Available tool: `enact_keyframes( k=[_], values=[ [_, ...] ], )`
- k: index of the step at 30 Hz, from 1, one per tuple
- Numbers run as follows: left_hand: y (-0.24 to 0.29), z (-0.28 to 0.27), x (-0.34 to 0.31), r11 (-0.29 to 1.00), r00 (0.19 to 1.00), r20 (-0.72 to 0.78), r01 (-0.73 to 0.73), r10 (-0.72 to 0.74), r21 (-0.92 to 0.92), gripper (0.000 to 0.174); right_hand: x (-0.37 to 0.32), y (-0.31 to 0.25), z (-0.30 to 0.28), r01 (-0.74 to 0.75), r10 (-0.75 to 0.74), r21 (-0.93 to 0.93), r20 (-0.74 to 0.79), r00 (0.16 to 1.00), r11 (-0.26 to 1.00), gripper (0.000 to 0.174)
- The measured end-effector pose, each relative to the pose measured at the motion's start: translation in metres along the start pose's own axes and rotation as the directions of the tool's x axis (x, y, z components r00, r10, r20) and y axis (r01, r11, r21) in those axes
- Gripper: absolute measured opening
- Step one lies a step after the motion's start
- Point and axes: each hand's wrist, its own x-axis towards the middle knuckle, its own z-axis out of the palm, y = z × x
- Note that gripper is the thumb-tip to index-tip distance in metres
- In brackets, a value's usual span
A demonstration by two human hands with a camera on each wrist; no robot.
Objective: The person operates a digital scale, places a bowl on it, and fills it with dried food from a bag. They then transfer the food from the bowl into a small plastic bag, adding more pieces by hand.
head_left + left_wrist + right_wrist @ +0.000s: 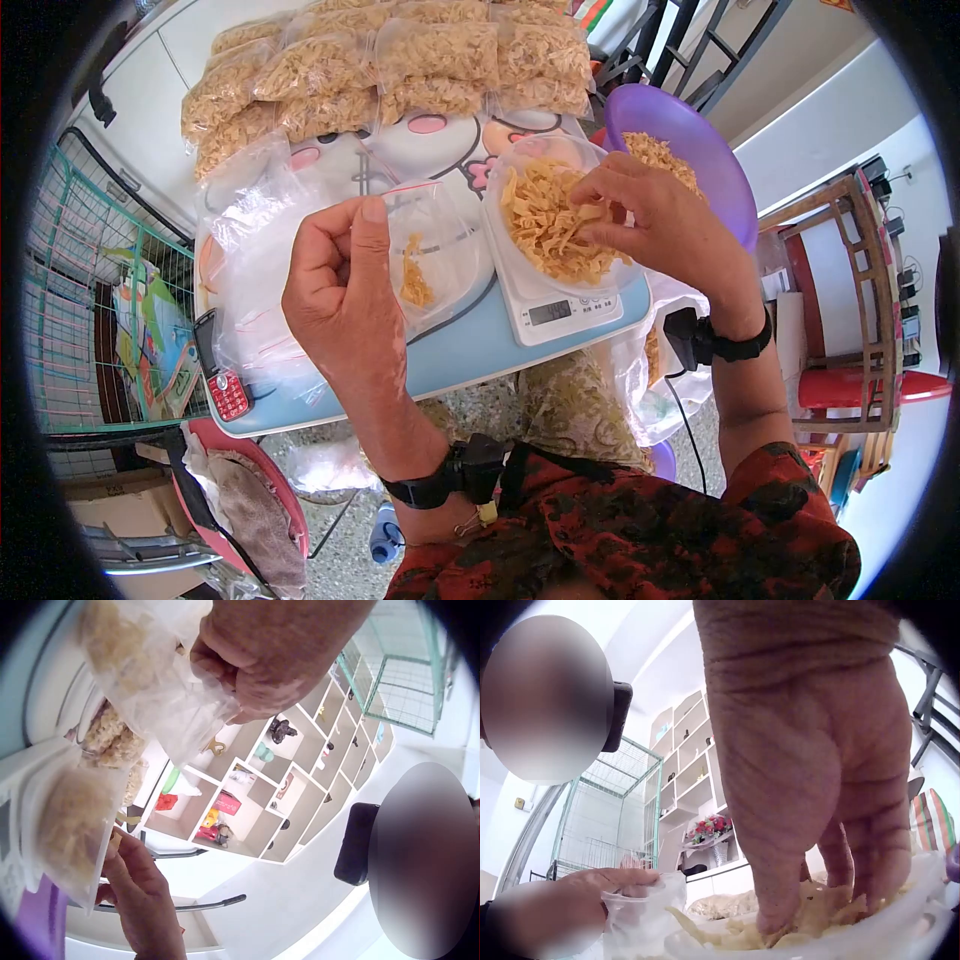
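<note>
Leftmost, my left hand [345, 275] pinches a clear bag [437, 225] over the surface [470, 345], mouth up, long axis roughly upright; the head view shows strips [414, 275] inside, the right wrist view doesn't. My right hand [655, 215] pinches strips in the bowl [572, 150].

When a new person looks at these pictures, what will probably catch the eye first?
Probably the filled clear bags, piled in rows along the table's far side. Then the bright purple basin at the right, near the right hand, whose fingers are among yellowish pieces above a white scale.
</note>
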Motion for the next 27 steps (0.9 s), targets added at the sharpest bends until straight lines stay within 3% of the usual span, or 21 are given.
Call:
enact_keyframes(
  k=[9,15,18,21,24,27],
  values=[
    [0.000,0.000,0.000,1.000,1.000,0.012,0.013,-0.012,-0.021,0.011,-0.011,-0.012,0.002,0.031,-0.032,-0.052,-0.010,0.999,0.998,0.046],
    [0.001,0.001,0.000,1.000,1.000,0.017,0.014,-0.014,-0.026,0.011,-0.003,-0.011,0.007,0.029,-0.031,-0.097,-0.016,0.999,0.995,0.030],
    [0.000,0.000,0.000,0.997,0.999,0.025,0.028,-0.027,-0.070,0.012,0.000,-0.003,0.010,0.118,-0.123,-0.069,-0.073,0.990,0.991,0.021],
    [-0.002,-0.002,0.001,0.996,0.999,0.024,0.026,-0.024,-0.082,0.013,0.000,0.001,0.007,0.169,-0.162,0.033,-0.164,0.973,0.985,0.017],
    [-0.004,-0.002,0.003,0.997,1.000,0.014,0.021,-0.020,-0.069,0.015,0.000,0.006,0.000,0.078,-0.047,0.107,-0.268,0.962,0.991,0.018],
    [-0.001,-0.002,0.002,0.996,0.999,0.021,0.051,-0.049,-0.076,0.016,-0.001,0.009,0.001,-0.047,0.225,0.543,-0.266,0.938,0.839,0.012]
  ],
)
